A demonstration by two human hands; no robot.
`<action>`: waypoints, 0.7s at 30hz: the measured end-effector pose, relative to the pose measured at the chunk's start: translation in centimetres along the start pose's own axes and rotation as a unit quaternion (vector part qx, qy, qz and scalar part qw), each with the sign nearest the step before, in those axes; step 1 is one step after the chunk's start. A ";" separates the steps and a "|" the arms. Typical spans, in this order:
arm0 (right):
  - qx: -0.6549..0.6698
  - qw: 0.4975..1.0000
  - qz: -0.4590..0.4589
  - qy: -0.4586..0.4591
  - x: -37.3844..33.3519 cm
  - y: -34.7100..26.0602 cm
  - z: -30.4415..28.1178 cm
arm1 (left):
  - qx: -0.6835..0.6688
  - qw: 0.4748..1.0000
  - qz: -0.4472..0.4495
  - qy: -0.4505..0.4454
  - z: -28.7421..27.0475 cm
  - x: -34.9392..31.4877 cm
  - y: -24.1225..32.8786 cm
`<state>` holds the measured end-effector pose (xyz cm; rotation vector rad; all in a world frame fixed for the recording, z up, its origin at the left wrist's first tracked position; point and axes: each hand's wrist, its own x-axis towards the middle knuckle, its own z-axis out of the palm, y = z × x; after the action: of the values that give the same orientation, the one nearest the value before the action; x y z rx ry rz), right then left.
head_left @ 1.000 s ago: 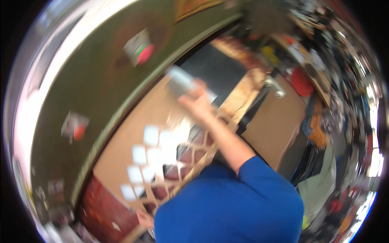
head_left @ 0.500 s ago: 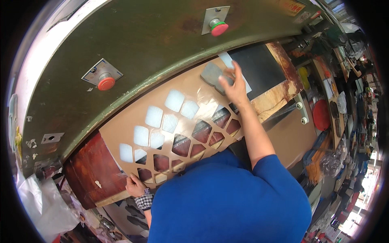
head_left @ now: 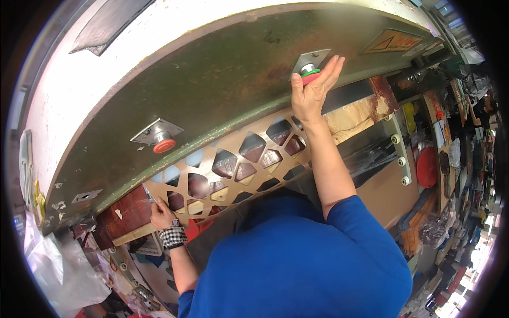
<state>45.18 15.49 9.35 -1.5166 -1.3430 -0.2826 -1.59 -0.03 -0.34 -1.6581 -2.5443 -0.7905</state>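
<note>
In the head view, the perforated brown sheet [head_left: 237,155] lies on the surface [head_left: 126,212], partly hidden beneath the green panel [head_left: 212,95]. At the panel's right half, the person's right grip [head_left: 312,100] is wide, against a pink button [head_left: 310,79]. Below the panel's left half, the left grip [head_left: 161,215] curls at the sheet's end; whether it pinches cannot be told.

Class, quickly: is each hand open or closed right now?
Left hand: curled at the brown sheet; grip unclear.
Right hand: open, against the pink button.
</note>
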 end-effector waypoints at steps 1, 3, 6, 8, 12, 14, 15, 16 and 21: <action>-0.004 1.000 -0.007 -0.012 -0.4 0.5 -0.1 | -0.001 1.000 -0.015 -0.003 0.1 0.2 0.0; -0.023 0.999 -0.017 -0.040 -1.4 2.4 -1.6 | -0.006 0.999 -0.033 -0.038 0.1 0.4 -0.3; -0.075 0.993 0.064 -0.060 -5.3 5.9 -4.4 | -0.019 0.999 -0.034 -0.021 0.1 -0.3 -0.7; 0.040 0.924 0.366 -0.100 -9.2 8.1 -5.6 | -0.035 0.999 -0.031 -0.004 0.5 -0.9 -1.2; 0.070 0.915 0.370 -0.144 -12.6 10.8 -6.0 | -0.020 0.999 -0.031 -0.022 1.3 -1.5 -2.5; 0.022 0.910 0.381 -0.163 -12.6 10.7 -6.8 | -0.101 0.994 -0.032 -0.014 1.4 -2.1 -3.2; 0.060 0.900 0.395 -0.175 -12.6 10.3 -8.0 | -0.145 0.988 -0.049 -0.024 1.2 -2.8 -3.6; 0.127 0.895 0.390 -0.176 -12.8 9.5 -9.3 | -0.194 0.979 -0.055 -0.035 1.0 -3.2 -3.9; -0.017 0.971 0.223 -0.089 -13.8 5.6 -14.1 | -0.148 0.989 0.023 0.005 -0.8 -8.0 -5.6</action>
<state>51.22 -2.79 2.28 -1.8580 -1.0943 0.1190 -3.05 -8.95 -4.02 -1.7733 -2.4689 -1.2211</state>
